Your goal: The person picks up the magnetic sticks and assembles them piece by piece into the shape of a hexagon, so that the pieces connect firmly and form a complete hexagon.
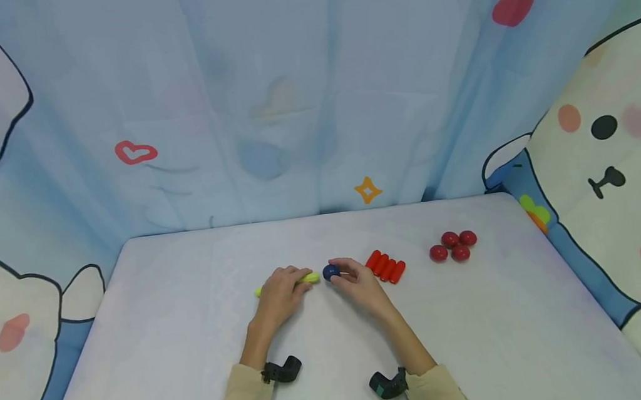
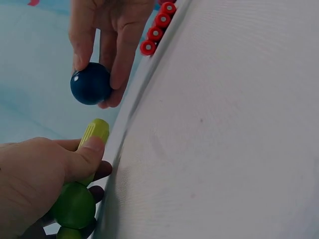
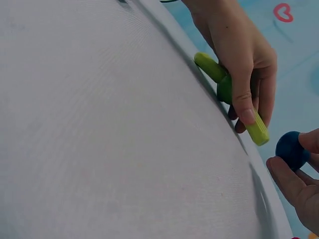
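Note:
My left hand (image 1: pixel 279 296) grips a yellow-green stick (image 2: pixel 94 132) with thumb and fingers. That stick meets a green ball (image 2: pixel 75 205), and a second yellow-green stick (image 3: pixel 209 66) extends from the ball's other side. Between the thumb and fingers of my right hand (image 1: pixel 366 289) is a dark blue ball (image 1: pixel 330 272). A small gap separates the blue ball from the free end of the gripped stick. Part of the green ball is hidden by the left hand in both wrist views.
Several red sticks (image 1: pixel 387 268) lie side by side just right of the right hand. Farther right sits a cluster of several dark red balls (image 1: pixel 461 252). A white-covered table (image 1: pixel 333 362) bears everything, and a blue patterned curtain (image 1: pixel 306 163) hangs behind its far edge.

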`<state>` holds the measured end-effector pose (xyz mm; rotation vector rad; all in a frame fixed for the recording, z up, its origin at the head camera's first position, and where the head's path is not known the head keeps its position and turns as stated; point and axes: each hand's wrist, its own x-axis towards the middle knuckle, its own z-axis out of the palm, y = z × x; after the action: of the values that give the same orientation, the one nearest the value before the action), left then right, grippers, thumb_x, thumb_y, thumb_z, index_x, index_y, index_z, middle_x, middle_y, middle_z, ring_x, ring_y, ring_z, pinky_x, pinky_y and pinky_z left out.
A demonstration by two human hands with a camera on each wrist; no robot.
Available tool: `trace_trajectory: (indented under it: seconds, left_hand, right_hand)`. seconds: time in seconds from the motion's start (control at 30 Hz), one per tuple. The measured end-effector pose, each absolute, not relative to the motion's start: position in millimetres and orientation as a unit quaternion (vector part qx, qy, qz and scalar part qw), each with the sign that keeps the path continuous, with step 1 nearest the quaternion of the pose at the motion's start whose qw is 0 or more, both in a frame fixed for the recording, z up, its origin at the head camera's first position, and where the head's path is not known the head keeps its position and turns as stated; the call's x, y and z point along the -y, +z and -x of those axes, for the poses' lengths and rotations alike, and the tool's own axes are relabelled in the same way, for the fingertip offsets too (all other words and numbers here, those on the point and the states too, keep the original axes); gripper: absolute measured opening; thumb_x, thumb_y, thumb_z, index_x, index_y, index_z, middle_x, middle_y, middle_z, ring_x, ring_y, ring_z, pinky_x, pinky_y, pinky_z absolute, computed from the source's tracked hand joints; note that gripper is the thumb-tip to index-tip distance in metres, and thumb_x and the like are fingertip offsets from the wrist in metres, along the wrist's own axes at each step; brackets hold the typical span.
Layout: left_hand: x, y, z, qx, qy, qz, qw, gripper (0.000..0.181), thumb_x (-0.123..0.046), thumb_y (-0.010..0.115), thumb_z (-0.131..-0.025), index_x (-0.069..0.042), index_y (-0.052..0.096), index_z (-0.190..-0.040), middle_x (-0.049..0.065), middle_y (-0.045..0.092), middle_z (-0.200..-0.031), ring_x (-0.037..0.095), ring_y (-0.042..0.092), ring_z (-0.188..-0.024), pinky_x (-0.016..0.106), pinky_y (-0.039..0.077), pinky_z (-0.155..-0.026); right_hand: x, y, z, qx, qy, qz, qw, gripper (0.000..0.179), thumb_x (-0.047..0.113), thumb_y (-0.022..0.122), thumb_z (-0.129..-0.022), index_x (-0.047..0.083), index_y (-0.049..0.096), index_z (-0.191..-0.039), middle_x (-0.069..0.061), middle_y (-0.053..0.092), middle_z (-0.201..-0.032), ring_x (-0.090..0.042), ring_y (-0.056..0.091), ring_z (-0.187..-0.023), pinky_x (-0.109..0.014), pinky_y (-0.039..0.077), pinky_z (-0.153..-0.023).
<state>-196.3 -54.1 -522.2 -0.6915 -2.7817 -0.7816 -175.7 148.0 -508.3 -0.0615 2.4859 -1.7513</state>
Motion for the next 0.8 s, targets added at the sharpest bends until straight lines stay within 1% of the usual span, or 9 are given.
trace_trajectory:
  seconds: [0.4,0.57,0.8]
  left_hand:
    - [54.9,-520.3,195.1,0.934,-0.269,0.223,0.076,0.028,-0.026,0.065,-0.092,-0.015,0.069,-0.118,0.002,0.071,-0.103,0.022,0.064,-0.096,0.038,0.053,-0.084]
    - [55.6,-520.1,195.7,0.936,-0.263,0.225,0.067,0.028,-0.027,0.064,-0.093,-0.015,0.068,-0.119,0.002,0.071,-0.104,0.022,0.064,-0.097,0.037,0.052,-0.085]
    - [55.2,-520.0,195.7,0.937,-0.267,0.219,0.059,0.027,-0.028,0.064,-0.093,-0.016,0.068,-0.117,0.001,0.071,-0.105,0.021,0.063,-0.100,0.038,0.052,-0.087]
  right_hand:
    - [-145.5,-520.7,178.1,-0.808,-0.585,-0.006,0.065,0.039,0.017,0.065,-0.092,0.015,0.059,-0.130,-0.012,0.061,-0.132,-0.031,0.060,-0.121,-0.042,0.049,-0.101]
    - [-144.1,-522.2,180.0,-0.809,-0.585,0.001,0.063,0.039,0.019,0.066,-0.092,0.014,0.059,-0.130,-0.011,0.061,-0.132,-0.029,0.060,-0.122,-0.042,0.048,-0.102]
    - [-143.3,-524.3,183.5,-0.804,-0.590,0.023,0.068,0.041,0.019,0.066,-0.092,0.011,0.058,-0.132,-0.014,0.060,-0.134,-0.031,0.060,-0.122,-0.042,0.047,-0.103]
